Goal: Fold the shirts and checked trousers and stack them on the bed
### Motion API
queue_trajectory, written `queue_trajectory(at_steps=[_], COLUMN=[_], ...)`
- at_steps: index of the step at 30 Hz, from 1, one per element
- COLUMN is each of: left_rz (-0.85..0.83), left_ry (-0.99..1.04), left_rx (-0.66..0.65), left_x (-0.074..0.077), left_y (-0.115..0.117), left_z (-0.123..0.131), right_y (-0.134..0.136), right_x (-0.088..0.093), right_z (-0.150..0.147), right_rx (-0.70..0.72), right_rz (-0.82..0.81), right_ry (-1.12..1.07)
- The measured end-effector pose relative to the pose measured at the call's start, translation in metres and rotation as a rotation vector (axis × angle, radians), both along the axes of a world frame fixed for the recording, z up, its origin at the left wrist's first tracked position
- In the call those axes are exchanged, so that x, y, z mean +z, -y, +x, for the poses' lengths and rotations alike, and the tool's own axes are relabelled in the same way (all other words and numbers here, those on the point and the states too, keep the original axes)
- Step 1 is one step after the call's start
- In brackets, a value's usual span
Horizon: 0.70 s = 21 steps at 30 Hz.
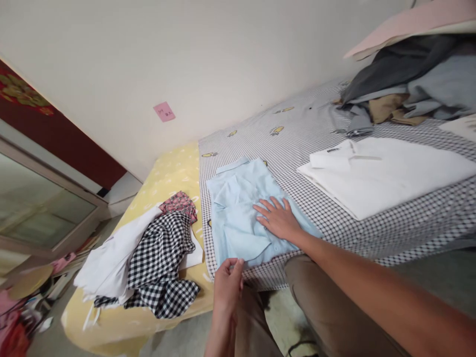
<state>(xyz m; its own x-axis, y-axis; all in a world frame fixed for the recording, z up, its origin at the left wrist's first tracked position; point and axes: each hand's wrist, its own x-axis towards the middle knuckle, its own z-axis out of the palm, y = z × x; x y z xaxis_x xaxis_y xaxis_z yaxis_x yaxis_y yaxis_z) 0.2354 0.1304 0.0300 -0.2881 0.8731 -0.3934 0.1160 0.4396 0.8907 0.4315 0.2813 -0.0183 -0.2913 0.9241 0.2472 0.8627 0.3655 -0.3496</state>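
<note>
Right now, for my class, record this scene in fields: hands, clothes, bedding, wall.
Left hand: curled at near edge of blue shirt; grip unclear
Right hand: spread flat on blue shirt
Blue shirt: on checked sheet, collar toward wall
Left side: white garment and gingham garment heaped on yellow sheet
Right side: folded white shirt
Wall: pink note

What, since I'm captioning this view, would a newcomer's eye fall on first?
Probably the light-blue collared cloth shirt at the centre, with the right hand spread flat on it and the left hand at its near edge. On its right lies a folded white cloth shirt; on its left, a rumpled black-and-white checked cloth garment over yellow patterned bedding.
</note>
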Motion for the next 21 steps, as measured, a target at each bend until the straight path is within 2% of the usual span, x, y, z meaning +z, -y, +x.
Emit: queue_trajectory(at_steps=[5, 9, 12, 15, 18, 21], left_rz=[0.030, 0.188, 0.317, 0.363, 0.424, 0.513], left_ry=[0.034, 0.030, 0.014, 0.029, -0.144, -0.525], left_rx=[0.021, 0.013, -0.096, -0.190, -0.225, -0.294], left_x=[0.004, 0.015, 0.017, 0.010, 0.001, -0.004], left_y=[-0.017, -0.038, -0.053, -0.063, -0.067, -0.069], left_z=[0.005, 0.015, 0.019, 0.017, 0.012, 0.011], right_y=[0.000, 0.002, 0.002, 0.000, -0.001, -0.002], right_x=[0.002, 0.003, 0.002, -0.001, -0.004, -0.008], right_z=[-0.001, -0.001, -0.001, -0.001, -0.001, -0.001], right_rx=[0.000, -0.004, -0.007, 0.001, 0.009, 0.012], right_rz=[0.007, 0.031, 0.047, 0.066, 0.100, 0.126], right_ry=[0.025, 0.042, 0.053, 0.040, 0.015, -0.024])
